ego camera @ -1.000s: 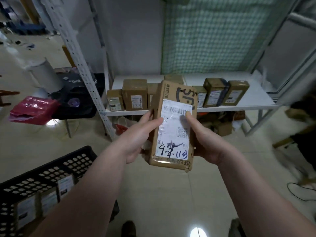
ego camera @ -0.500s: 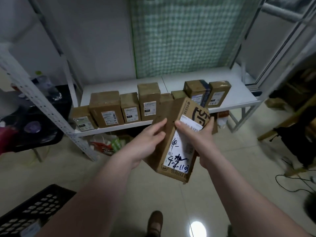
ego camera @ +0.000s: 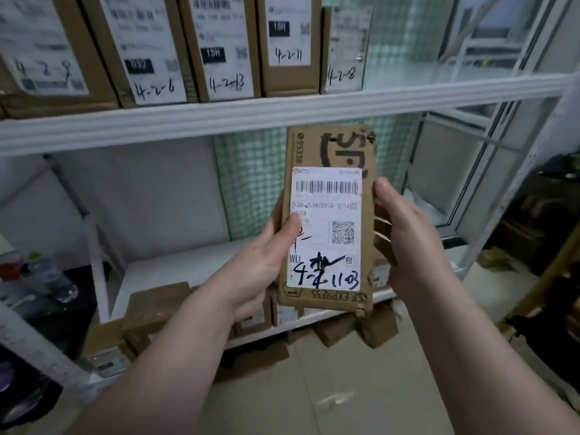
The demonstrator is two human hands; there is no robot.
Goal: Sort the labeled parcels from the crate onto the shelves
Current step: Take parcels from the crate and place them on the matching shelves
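Note:
I hold a flat brown cardboard parcel [ego camera: 329, 196] upright in front of me, its white label with a barcode, a QR code and black handwriting facing me. My left hand [ego camera: 263, 265] grips its left edge, thumb on the label. My right hand [ego camera: 405, 240] grips its right edge, thumb at the side. The parcel's top sits just below the upper white shelf [ego camera: 282, 117]. The crate is out of view.
Several labeled boxes [ego camera: 219, 45] stand in a row on the upper shelf, with free room at its right end. More cardboard boxes [ego camera: 157, 306] sit on the lower shelf [ego camera: 175, 268]. A dark table with bottles [ego camera: 44, 277] stands at left; a perforated shelf post [ego camera: 34, 350] is near.
The view has risen and come close to the shelving; the upper shelf row is now in sight. The parcel went from tilted to upright and higher. The crate has left the view.

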